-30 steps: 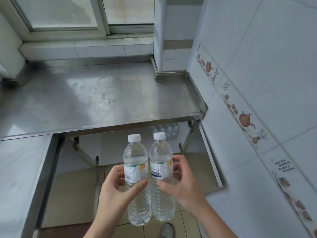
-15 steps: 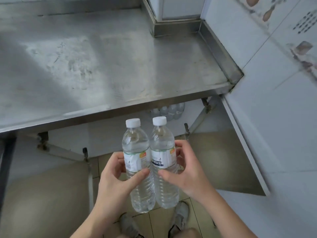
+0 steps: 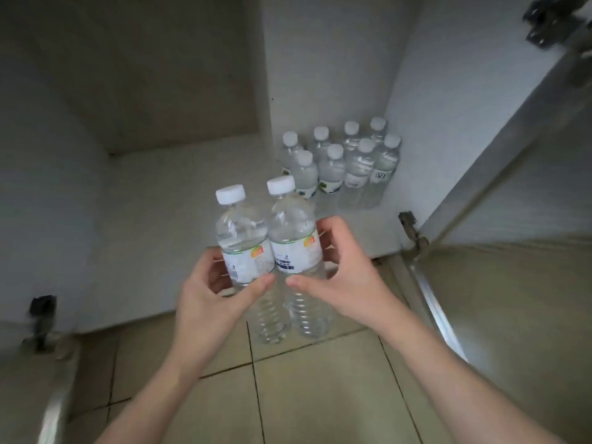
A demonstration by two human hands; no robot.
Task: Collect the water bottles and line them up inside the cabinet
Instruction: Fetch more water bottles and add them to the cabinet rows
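I hold two clear water bottles with white caps side by side, upright, in front of the open cabinet. My left hand (image 3: 208, 293) grips the left bottle (image 3: 242, 238) at its label. My right hand (image 3: 346, 280) grips the right bottle (image 3: 293, 232) the same way. Both bottles hang above the tiled floor, just outside the cabinet's front edge. Inside the cabinet (image 3: 179, 174), at the back right corner, several bottles (image 3: 339, 165) stand in two rows on the white shelf floor.
The cabinet's right door (image 3: 512, 161) stands open to the right, with a hinge (image 3: 411, 229) at its lower corner. The left door (image 3: 32, 379) is open at the lower left. Beige floor tiles (image 3: 320, 395) lie below my arms.
The view has dropped from the steel countertop down to the cabinet's inside. My hands keep the same hold on the two bottles, now level with the cabinet opening.
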